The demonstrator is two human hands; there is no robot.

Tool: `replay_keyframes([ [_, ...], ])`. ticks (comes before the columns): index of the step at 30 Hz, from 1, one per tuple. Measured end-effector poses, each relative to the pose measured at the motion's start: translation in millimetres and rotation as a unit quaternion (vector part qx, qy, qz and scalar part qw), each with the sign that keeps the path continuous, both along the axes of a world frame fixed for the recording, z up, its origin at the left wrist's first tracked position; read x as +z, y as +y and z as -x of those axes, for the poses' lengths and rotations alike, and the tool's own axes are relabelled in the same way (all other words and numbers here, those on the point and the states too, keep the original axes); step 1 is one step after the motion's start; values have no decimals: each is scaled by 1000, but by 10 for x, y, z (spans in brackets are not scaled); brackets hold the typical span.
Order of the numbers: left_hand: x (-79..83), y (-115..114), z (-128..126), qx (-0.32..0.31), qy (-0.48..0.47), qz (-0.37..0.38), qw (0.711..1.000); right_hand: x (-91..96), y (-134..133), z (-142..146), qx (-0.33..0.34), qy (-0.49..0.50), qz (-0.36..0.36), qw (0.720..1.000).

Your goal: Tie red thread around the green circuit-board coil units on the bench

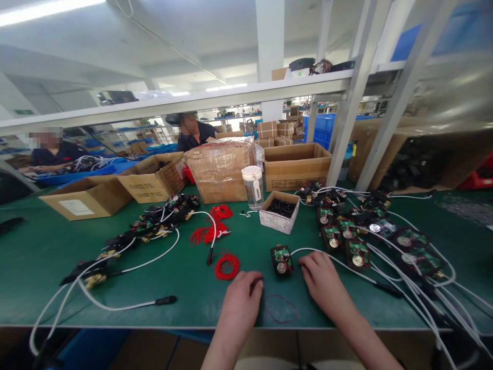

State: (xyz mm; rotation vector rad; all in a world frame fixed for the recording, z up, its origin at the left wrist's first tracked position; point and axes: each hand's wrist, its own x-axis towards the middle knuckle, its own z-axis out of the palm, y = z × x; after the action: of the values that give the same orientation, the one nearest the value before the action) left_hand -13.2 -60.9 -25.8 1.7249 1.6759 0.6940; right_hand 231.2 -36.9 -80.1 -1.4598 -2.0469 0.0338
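My left hand [242, 300] rests on the green table [38, 257] near its front edge, fingers curled in a loose fist. A thin red wire loop [280, 309] lies on the mat just right of it. My right hand [321, 280] lies palm down beside a small black module with a green circuit board [281, 259], fingers bent and close to its white cable [308, 251]. What either hand holds, if anything, is hidden. A coil of red wire [227, 266] sits just beyond my left hand.
Several finished black modules with white cables [358, 241] crowd the right side; more lie at left [154, 223]. A small white box of black parts [279, 210], a plastic jar [253, 186] and cardboard boxes [296, 165] stand behind. Two people sit beyond the shelf frame.
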Motion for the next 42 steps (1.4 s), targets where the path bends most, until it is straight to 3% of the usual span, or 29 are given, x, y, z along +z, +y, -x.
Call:
replay_keyframes([
  [7,-134,-284,94,-35,33,-54,997,31,-265,-92,0,77,3,997],
  [11,-211,-506,3,-88,-7,-84,993,7,-547,-89,18,106,29,994],
  [13,-224,-564,-16,-73,-37,-100,992,-4,-663,-60,44,109,51,992],
  [17,-239,-587,28,-8,-47,-111,993,10,-808,22,82,110,89,986],
  [24,-283,-625,-9,-56,48,-94,993,102,-933,238,100,107,118,982],
  [29,-228,-599,-92,-94,107,-68,988,72,-954,364,121,60,130,982],
  [42,-173,-593,-104,-115,67,-36,990,-2,-944,520,128,17,105,986],
])
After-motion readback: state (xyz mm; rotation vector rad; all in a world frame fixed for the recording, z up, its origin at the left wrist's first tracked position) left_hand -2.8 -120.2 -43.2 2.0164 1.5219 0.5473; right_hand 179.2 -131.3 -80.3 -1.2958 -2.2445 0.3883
